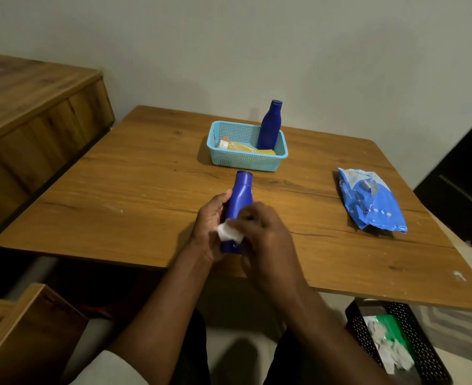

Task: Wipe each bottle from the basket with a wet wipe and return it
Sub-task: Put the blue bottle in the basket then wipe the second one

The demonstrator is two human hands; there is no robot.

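Note:
My left hand [211,227] grips a blue bottle [240,197] above the near middle of the wooden table, cap pointing away from me. My right hand [265,234] pinches a white wet wipe [229,232] against the bottle's lower body and is blurred. Further back stands a light blue basket [245,161]. Inside it a taller blue bottle [269,126] stands upright at the right, and a yellow bottle [245,148] with a white cap lies flat.
A blue pack of wet wipes [370,201] lies on the table [118,190] at the right. On the floor at the lower right sits a black basket [404,345] with used wipes. A wooden cabinet [35,120] stands left.

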